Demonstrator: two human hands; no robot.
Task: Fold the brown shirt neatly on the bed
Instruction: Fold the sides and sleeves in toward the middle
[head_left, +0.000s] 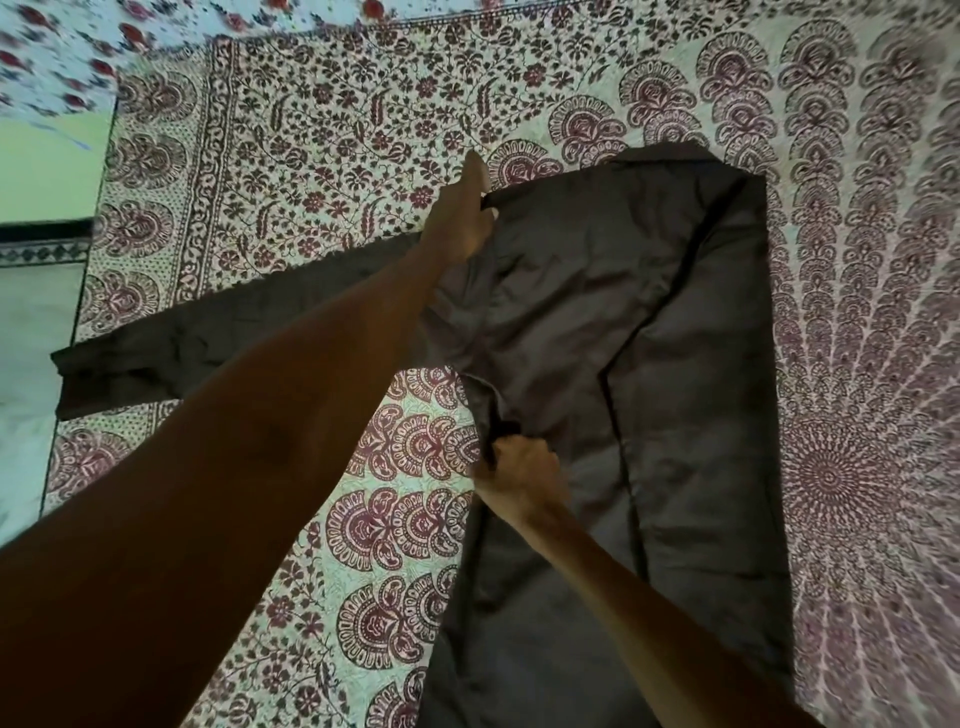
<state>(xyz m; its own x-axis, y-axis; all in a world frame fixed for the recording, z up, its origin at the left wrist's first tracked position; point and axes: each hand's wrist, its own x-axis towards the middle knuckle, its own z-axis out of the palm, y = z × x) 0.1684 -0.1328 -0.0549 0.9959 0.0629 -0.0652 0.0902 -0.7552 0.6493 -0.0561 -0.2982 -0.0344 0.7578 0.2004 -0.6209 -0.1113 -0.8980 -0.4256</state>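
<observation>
The brown shirt (649, 364) lies flat on the patterned bed sheet (322, 130), its right side folded in over the body with a straight edge. One long sleeve (208, 332) stretches out to the left, reaching the bed's edge. My left hand (465, 213) reaches far forward and holds the shirt at the shoulder, near the collar; its fingertips are partly hidden by cloth. My right hand (522, 465) grips the left side seam at mid-body in a closed fist.
The bed's left edge (78, 312) runs down the left side, with a pale floor (31, 322) beyond it. A second floral cloth (104, 41) lies at the top left. Bare sheet surrounds the shirt at the right and bottom left.
</observation>
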